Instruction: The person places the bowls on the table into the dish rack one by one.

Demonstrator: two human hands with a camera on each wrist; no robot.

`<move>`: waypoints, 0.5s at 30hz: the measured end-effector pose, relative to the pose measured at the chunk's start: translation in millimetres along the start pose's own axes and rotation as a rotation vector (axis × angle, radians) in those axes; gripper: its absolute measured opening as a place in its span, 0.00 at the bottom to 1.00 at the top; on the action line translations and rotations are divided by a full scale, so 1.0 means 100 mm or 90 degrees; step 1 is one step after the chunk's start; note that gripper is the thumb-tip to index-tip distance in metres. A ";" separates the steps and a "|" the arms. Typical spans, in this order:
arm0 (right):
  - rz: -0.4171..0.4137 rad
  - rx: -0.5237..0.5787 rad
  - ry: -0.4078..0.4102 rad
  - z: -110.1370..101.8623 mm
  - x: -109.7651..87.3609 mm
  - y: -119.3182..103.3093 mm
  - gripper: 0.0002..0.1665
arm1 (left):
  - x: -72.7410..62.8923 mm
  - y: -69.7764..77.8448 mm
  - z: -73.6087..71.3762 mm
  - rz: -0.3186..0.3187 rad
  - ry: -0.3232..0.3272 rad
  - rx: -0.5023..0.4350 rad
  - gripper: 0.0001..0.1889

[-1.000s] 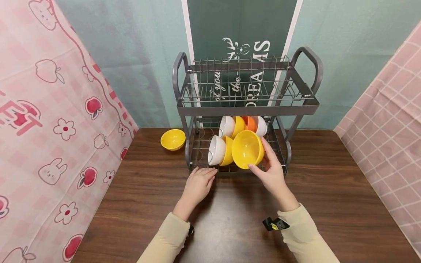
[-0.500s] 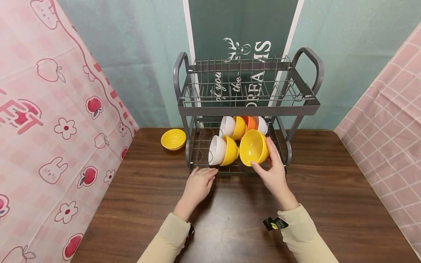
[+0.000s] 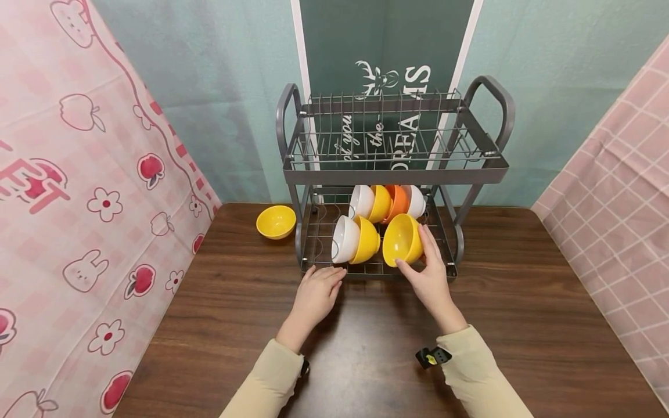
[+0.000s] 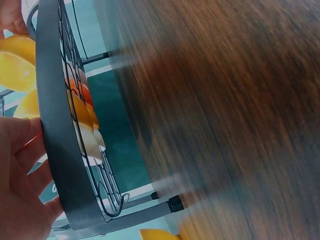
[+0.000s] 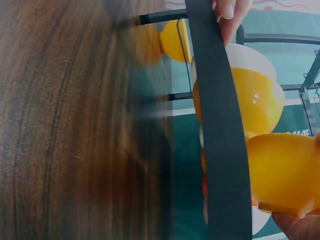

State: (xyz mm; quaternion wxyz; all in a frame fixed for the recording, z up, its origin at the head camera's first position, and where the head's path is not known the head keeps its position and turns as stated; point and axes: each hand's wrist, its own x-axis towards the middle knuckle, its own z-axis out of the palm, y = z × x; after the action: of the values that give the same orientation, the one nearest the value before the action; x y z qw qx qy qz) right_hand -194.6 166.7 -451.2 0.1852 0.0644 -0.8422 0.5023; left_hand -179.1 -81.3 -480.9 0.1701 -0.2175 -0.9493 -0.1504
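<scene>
My right hand [image 3: 431,281] pinches a yellow bowl [image 3: 401,241] at its rim and base, thumb on the near side. The bowl is tilted on edge, its inside facing left, at the front of the lower tier of a grey dish rack [image 3: 395,176]. Just left of it stand a white bowl [image 3: 345,239] and another yellow bowl [image 3: 367,241], nested on edge. My left hand [image 3: 316,293] rests its fingers on the rack's lower front rail [image 4: 52,110]. Whether the held bowl touches the wires cannot be told.
Behind, on the lower tier, stands a row with white [image 3: 360,201], yellow [image 3: 380,203] and orange [image 3: 398,203] bowls and another white bowl [image 3: 416,201]. One more yellow bowl [image 3: 276,222] sits on the wooden table [image 3: 360,360], left of the rack. Curtains surround the table.
My right hand has moved the yellow bowl rightward, away from the nested front pair, then lowered it towards the lower tier. My left hand has stayed on the rail.
</scene>
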 end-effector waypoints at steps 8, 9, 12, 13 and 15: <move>0.022 -0.004 -0.030 0.07 0.01 0.03 0.51 | 0.00 -0.01 0.01 -0.003 0.005 -0.009 0.15; 0.025 -0.003 -0.034 0.07 0.01 0.03 0.51 | 0.00 -0.01 0.00 -0.003 0.006 -0.009 0.15; 0.032 0.002 -0.043 0.10 0.02 0.04 0.50 | 0.00 0.00 0.00 -0.003 0.007 -0.010 0.15; 0.033 0.002 -0.046 0.12 0.02 0.04 0.50 | 0.00 0.00 0.00 -0.003 0.007 -0.011 0.15; 0.035 0.006 -0.051 0.13 0.02 0.05 0.50 | 0.00 0.00 0.00 -0.003 0.007 -0.013 0.15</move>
State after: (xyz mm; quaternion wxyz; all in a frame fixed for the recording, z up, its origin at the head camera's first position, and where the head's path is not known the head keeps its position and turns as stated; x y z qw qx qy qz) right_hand -201.5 157.5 -459.7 0.1375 0.0623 -0.8479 0.5083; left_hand -178.9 -82.1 -480.8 0.1731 -0.2162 -0.9471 -0.1619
